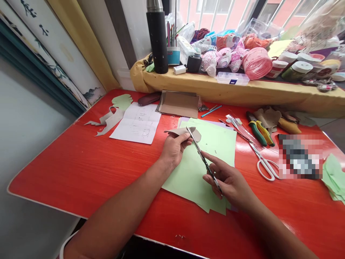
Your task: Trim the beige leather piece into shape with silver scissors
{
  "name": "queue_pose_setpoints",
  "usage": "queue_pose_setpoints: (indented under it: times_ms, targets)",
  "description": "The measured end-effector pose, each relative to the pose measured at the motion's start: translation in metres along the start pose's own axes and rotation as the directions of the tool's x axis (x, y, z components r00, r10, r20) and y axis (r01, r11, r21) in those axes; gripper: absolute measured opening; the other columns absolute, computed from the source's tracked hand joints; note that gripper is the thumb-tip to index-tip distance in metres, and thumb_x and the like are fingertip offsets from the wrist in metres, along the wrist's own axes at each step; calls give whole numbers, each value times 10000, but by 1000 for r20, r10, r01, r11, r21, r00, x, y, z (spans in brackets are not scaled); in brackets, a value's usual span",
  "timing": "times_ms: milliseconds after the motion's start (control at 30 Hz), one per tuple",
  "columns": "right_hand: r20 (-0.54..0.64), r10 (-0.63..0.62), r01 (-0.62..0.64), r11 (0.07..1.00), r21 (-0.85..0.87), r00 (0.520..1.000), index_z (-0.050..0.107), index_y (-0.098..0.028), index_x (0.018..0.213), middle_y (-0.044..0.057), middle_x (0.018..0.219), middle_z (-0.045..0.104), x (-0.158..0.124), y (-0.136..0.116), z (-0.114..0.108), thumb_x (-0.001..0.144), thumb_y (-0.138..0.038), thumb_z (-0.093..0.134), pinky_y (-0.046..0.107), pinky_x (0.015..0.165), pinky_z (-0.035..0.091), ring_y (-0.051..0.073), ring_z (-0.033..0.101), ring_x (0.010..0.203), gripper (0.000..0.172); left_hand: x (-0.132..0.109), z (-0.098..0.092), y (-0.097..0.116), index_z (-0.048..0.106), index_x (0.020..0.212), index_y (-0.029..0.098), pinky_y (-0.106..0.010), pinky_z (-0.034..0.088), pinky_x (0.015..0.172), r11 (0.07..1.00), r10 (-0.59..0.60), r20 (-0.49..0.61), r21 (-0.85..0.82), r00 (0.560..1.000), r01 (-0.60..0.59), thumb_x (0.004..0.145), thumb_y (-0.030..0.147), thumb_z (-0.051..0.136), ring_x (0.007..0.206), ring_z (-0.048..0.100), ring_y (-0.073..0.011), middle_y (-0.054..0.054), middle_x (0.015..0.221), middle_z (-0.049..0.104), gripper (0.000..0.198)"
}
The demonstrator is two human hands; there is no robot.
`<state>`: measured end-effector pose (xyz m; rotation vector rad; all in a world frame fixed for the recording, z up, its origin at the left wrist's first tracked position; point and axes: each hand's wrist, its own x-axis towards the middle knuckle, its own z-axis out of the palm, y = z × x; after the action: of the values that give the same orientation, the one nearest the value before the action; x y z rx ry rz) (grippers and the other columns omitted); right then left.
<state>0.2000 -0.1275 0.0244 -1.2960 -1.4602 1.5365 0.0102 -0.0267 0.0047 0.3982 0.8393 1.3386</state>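
- The left hand (174,149) is pinching a taupe cut piece (196,133) between the thumb on top and the fingers beneath, holding it above the upper part of some pale green sheets (215,154).
- The right hand (229,180) is gripping a pair of dark-handled scissors (199,151), its fingers curling about the handles and its index finger lying along them.
- The scissors are pointing away from the person, their blades reaching the taupe piece just beside the left thumb; they are showing edge-on, so how far the blades are parting cannot be told.
- The pale green sheets are lying in a loose stack on the red bench (67,158), below both hands.
- To the left, a white paper with a drawn diagram (138,124) is lying near a jagged taupe offcut (110,120).
- Behind the hands, a maroon case (149,99) is resting beside a stack of brown sheets (179,104).
- To the right, white-handled scissors (265,163) are lying near green-and-yellow pliers (260,129), and more green paper pieces (334,178) are sitting at the bench's far right.
- A black flask (158,43) is standing on the cloth-covered sill (188,82).
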Motion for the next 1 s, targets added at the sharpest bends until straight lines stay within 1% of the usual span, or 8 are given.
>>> queue_pose_setpoints:
  times_ms: [100, 233, 400, 567, 700, 767, 900, 1000]
  targets:
    - [-12, 2, -1, 999, 35, 1000, 602, -342, 1583, -83, 725, 419, 0, 0, 2, 992, -418, 780, 231, 438, 448, 95, 469, 478, 623, 0, 1, 1, 773, 839, 104, -220, 523, 614, 1000, 1, 3, -11, 1000, -1, 699, 94, 851, 650, 666, -106, -46, 781, 749, 161]
    - [-44, -67, 72, 990, 119, 997, 644, -351, 1538, -82, 723, 448, 1, 7, 1, 959, -442, 825, 228, 400, 398, 83, 475, 430, 614, -2, 3, 4, 760, 837, 108, -222, 475, 593, 1000, 0, 33, -19, 999, 0, 668, 121, 869, 639, 633, -96, -36, 785, 732, 202]
    - [-209, -135, 170, 973, 159, 968, 720, -329, 1447, -60, 744, 544, 4, 7, -8, 960, -461, 822, 252, 427, 381, 72, 489, 406, 515, -7, 4, 8, 733, 854, 130, -238, 416, 575, 1000, 11, 131, 2, 991, -11, 677, 186, 881, 623, 598, -99, -22, 777, 705, 237]
    - [-389, -106, 185, 968, 171, 915, 783, -250, 1334, -78, 664, 489, 10, 7, -18, 986, -490, 796, 277, 492, 336, 80, 463, 428, 423, -14, 7, 13, 706, 799, 152, -254, 392, 571, 998, -25, 191, 70, 981, 12, 709, 255, 857, 614, 558, -110, -11, 724, 647, 205]
    - [-430, -102, 214, 952, 219, 897, 772, -238, 1326, -73, 695, 504, 15, 9, -25, 974, -502, 807, 282, 501, 319, 80, 460, 443, 441, -21, 11, 17, 737, 883, 151, -280, 487, 729, 986, 11, 250, 156, 968, -51, 774, 326, 830, 798, 612, -160, -50, 876, 677, 226]
    - [-438, -115, 233, 946, 226, 892, 766, -250, 1327, -69, 708, 523, 16, 8, -27, 962, -522, 812, 280, 498, 329, 83, 479, 444, 458, -24, 13, 19, 709, 853, 164, -286, 493, 778, 983, 11, 287, 174, 958, -63, 813, 359, 802, 833, 586, -166, -42, 881, 640, 220]
    - [-443, -130, 253, 939, 231, 887, 771, -262, 1292, -39, 757, 603, 15, 4, -30, 936, -592, 812, 280, 481, 360, 110, 546, 463, 488, -30, 13, 23, 526, 686, 202, -276, 380, 616, 974, -75, 347, 227, 935, -7, 845, 431, 747, 661, 400, -138, 18, 709, 422, 356]
    - [-445, -137, 257, 941, 220, 885, 779, -251, 1255, -5, 795, 663, 14, 2, -31, 908, -617, 830, 281, 475, 371, 137, 582, 512, 506, -34, 11, 25, 453, 660, 216, -288, 330, 591, 939, -184, 405, 343, 896, 38, 848, 482, 732, 630, 357, -138, 29, 670, 371, 429]
